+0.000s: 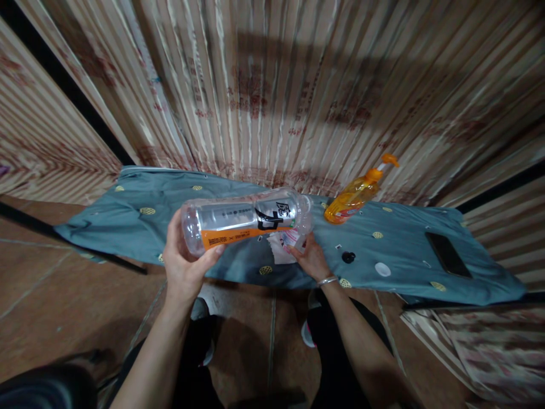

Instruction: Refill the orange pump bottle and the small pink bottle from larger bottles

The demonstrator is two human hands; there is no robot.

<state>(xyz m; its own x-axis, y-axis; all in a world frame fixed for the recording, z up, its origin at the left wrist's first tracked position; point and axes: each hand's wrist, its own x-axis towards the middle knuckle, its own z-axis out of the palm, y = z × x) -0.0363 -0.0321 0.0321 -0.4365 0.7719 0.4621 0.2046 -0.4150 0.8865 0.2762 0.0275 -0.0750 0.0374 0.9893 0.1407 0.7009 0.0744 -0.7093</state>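
Observation:
A large clear plastic bottle (238, 218) with an orange and silver label lies tilted on its side in the air above the cloth. My left hand (189, 261) is closed round its base end. At its neck end, my right hand (313, 255) is closed on a small clear container (301, 241); the bottle's neck partly covers it, so its full shape is hidden. I cannot tell whether the neck touches this container. Below the bottle, a white paper piece (281, 253) rests on the cloth, partly hidden.
The narrow table has a blue-green cloth (230, 272) with yellow prints. An orange pump bottle (351, 199) stands behind my right hand. Further right are a small black part (348, 257), a white round disc (382, 268) and a dark phone (448, 254). A striped curtain (272, 102) hangs behind.

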